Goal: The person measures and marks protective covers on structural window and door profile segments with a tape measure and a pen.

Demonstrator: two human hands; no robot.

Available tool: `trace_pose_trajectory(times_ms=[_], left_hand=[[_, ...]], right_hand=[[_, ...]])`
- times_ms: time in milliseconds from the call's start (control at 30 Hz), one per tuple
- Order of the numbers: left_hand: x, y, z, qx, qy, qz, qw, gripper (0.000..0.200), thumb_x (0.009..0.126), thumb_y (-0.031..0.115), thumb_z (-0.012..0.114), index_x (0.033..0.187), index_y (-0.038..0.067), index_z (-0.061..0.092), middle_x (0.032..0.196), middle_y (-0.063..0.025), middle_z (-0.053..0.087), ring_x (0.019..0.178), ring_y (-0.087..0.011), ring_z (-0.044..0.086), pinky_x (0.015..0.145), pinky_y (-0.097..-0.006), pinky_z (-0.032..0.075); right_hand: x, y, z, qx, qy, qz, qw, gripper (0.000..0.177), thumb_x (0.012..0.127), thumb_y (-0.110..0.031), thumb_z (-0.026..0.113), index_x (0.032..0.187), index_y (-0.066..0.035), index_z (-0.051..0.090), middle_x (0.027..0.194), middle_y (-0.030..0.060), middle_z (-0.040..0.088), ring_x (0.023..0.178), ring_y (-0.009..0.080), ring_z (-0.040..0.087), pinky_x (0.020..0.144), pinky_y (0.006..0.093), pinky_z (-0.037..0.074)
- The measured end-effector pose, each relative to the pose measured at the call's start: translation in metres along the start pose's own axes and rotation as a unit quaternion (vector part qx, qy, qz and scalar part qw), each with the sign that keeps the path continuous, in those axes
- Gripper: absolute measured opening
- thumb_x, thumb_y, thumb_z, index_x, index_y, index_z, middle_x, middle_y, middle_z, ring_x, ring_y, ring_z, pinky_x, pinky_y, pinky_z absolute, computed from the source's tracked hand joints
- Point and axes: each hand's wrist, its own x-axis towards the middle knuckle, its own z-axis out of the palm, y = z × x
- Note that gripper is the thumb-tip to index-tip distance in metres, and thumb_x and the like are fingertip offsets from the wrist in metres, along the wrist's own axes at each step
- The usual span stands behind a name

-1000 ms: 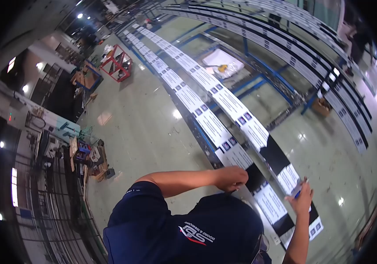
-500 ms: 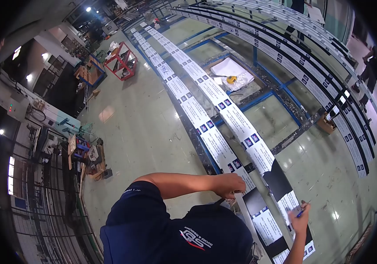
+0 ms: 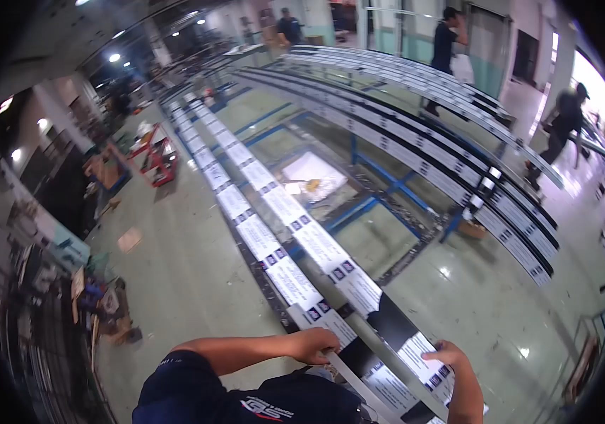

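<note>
Two long profiles run away from me, side by side, covered in white printed film: a left profile (image 3: pixel 263 234) and a right profile (image 3: pixel 322 247). My left hand (image 3: pixel 315 345) is closed at the near part of the left one, around the end of a narrow light-grey strip (image 3: pixel 359 385) that slants down to the right. Over the near part of the right profile, my right hand (image 3: pixel 452 359) has bent fingers at the white film, beside a bare black patch (image 3: pixel 393 321). What it grips, if anything, is hidden; no pen shows there now.
Blue-framed racks carry more film-covered profiles (image 3: pixel 415 141) at the right. Papers and clear plastic (image 3: pixel 314 177) lie between the rails, with a yellow item (image 3: pixel 312 185). A red metal frame (image 3: pixel 154 157) stands on the floor at left. A person (image 3: pixel 446 46) and another (image 3: pixel 567 124) are beyond the racks.
My view has tilted up and shifted right, bringing other people into sight. The blue pen seen in my right hand no longer shows. My left hand remains closed near the left profile.
</note>
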Motion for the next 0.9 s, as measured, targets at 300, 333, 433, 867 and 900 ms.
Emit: trace_pose_trajectory(times_ms=[300,333,433,867,900], left_hand=[[-0.014,0.019,0.009,0.039,-0.026,-0.097,0.994,0.031,0.072,0.016,0.082,0.099,0.012,0.067,0.081,-0.0048,0.063,0.079,-0.0286,0.063,0.071,-0.0416,0.048],[-0.01,0.016,0.01,0.049,-0.016,-0.056,0.997,0.03,0.073,0.016,0.081,0.099,0.012,0.067,0.081,-0.0052,0.062,0.079,-0.0295,0.063,0.07,-0.0421,0.048],[-0.008,0.002,0.019,0.067,0.056,0.024,0.996,0.026,0.074,0.017,0.078,0.096,0.013,0.066,0.082,-0.007,0.062,0.08,-0.0322,0.061,0.073,-0.0436,0.048],[-0.006,0.024,0.004,0.099,0.05,-0.025,0.994,0.026,0.074,0.019,0.078,0.087,0.011,0.058,0.083,-0.0081,0.057,0.088,-0.0332,0.056,0.077,-0.0442,0.045],[-0.005,0.016,0.009,0.104,0.055,-0.017,0.993,0.025,0.074,0.018,0.078,0.088,0.01,0.058,0.082,-0.0086,0.057,0.088,-0.0333,0.056,0.076,-0.0444,0.045]], right_hand=[[-0.031,-0.013,-0.009,-0.005,0.099,-0.043,0.994,0.091,0.06,-0.058,0.089,0.122,0.004,0.065,0.115,0.021,0.07,0.105,0.032,0.067,0.093,0.039,0.051],[-0.028,-0.011,-0.013,-0.029,0.132,-0.066,0.989,0.09,0.059,-0.058,0.089,0.119,0.006,0.065,0.11,0.0223,0.07,0.102,0.0333,0.068,0.091,0.0404,0.052],[-0.021,-0.01,-0.025,-0.053,0.165,-0.085,0.981,0.084,0.057,-0.056,0.091,0.109,0.006,0.067,0.1,0.023,0.072,0.092,0.0339,0.07,0.084,0.0414,0.054],[-0.07,-0.022,0.058,-0.119,0.39,-0.119,0.905,0.071,0.054,-0.027,0.095,0.11,-0.003,0.058,0.096,0.0182,0.067,0.095,0.0419,0.063,0.088,0.0486,0.047],[-0.075,-0.025,0.062,-0.111,0.397,-0.123,0.903,0.071,0.054,-0.027,0.095,0.11,-0.003,0.058,0.096,0.0182,0.067,0.095,0.0419,0.063,0.088,0.0486,0.047]])
